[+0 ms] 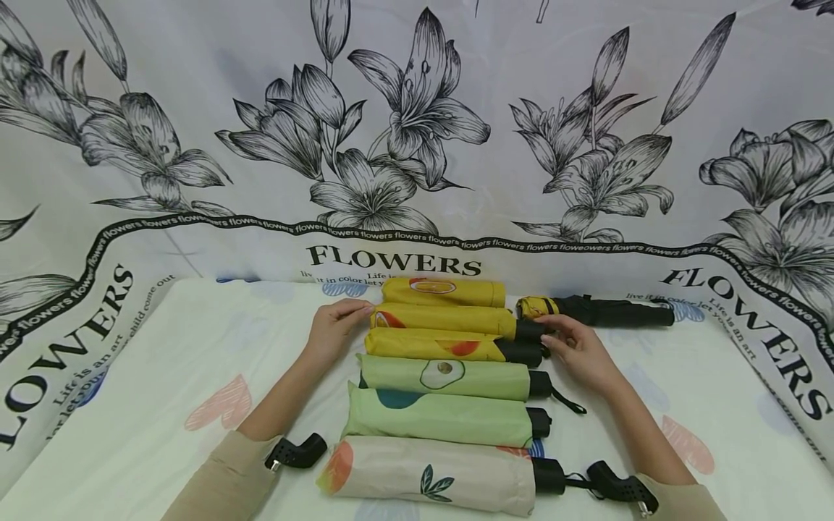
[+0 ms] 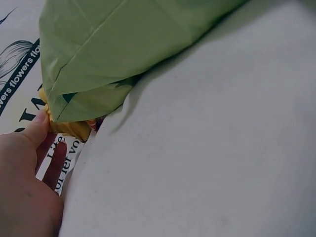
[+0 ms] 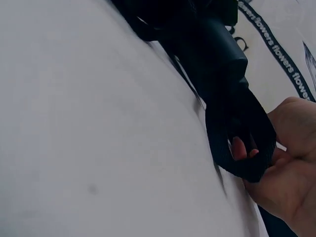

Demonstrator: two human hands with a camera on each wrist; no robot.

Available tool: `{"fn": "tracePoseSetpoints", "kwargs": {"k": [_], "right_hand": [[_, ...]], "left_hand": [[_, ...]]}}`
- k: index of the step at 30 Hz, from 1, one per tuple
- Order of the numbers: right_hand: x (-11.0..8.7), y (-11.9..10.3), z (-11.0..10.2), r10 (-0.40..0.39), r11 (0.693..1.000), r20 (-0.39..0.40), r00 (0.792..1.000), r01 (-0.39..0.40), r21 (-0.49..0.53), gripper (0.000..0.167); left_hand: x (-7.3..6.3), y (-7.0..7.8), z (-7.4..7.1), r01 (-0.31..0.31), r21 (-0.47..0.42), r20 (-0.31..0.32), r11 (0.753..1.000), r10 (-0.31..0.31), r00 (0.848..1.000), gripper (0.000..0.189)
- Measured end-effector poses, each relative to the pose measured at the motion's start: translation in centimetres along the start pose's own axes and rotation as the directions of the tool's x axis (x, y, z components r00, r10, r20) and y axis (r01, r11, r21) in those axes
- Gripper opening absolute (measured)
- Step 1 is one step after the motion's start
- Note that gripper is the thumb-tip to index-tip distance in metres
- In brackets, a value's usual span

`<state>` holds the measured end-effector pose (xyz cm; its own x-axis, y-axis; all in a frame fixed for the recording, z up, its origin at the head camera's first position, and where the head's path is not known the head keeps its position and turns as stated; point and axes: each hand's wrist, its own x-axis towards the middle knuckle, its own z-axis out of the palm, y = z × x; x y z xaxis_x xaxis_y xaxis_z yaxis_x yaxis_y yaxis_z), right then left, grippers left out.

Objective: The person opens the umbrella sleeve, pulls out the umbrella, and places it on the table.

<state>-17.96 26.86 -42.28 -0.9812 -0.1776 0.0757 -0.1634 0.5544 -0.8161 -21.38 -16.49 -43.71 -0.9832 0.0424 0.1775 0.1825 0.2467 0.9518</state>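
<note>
Several folded umbrellas in printed sleeves lie in a column, black handles to the right. My left hand (image 1: 331,329) pinches the left end of a yellow umbrella (image 1: 443,319), second from the back. At its other end, the fingers of my right hand (image 1: 582,352) grip the tip of the black handle (image 1: 528,331). Just in front lies another yellow umbrella (image 1: 423,344) with a mango-like print. The left wrist view shows the left thumb and fingers at yellow fabric (image 2: 74,129), partly behind a green sleeve (image 2: 108,49). A black strap loop (image 3: 266,140) partly covers the right hand in its wrist view.
Behind lies a yellow piece (image 1: 469,292) with an orange-slice print. A black and yellow folded umbrella (image 1: 612,312) is at right. Nearer are an avocado-print umbrella (image 1: 391,375), a light green one (image 1: 456,416) and a beige one (image 1: 384,470). A flower-printed cloth (image 1: 495,195) hangs behind.
</note>
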Motion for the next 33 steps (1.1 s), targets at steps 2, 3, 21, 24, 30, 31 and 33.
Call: {"fn": "tracePoseSetpoints", "kwargs": {"k": [2,3,21,24,30,31,33], "right_hand": [[-0.1,0.1,-0.3,-0.005,1.000,0.008,1.000,0.005,0.019,0.034],[-0.1,0.2,-0.5,-0.010,1.000,0.013,1.000,0.009,0.030,0.034],[-0.2,1.0,-1.1,-0.011,0.999,0.063,0.998,0.009,0.036,0.042],[-0.1,0.7,-0.9,0.000,1.000,0.020,1.000,0.001,-0.029,0.038],[0.0,0.3,-0.9,-0.004,0.999,0.010,1.000,0.005,-0.040,0.034],[-0.1,0.3,-1.0,-0.008,0.999,0.012,1.000,0.009,-0.037,0.034],[-0.1,0.3,-1.0,-0.013,1.000,0.016,1.000,0.013,-0.028,0.034]], "left_hand": [[0.0,-0.1,0.0,-0.001,0.000,-0.012,1.000,0.001,1.000,0.020],[0.0,-0.1,0.0,-0.004,0.000,-0.019,1.000,0.004,1.000,0.020],[0.2,-0.3,0.1,-0.019,-0.009,-0.011,1.000,0.019,1.000,0.019],[0.2,-0.3,0.0,-0.011,-0.010,-0.009,1.000,0.011,1.000,0.018],[0.2,0.0,0.0,0.012,-0.003,-0.012,1.000,-0.012,1.000,0.018],[0.2,0.0,0.0,0.011,0.002,-0.011,1.000,-0.011,1.000,0.018],[0.1,0.1,0.0,0.016,0.001,-0.009,1.000,-0.016,1.000,0.018]]}}
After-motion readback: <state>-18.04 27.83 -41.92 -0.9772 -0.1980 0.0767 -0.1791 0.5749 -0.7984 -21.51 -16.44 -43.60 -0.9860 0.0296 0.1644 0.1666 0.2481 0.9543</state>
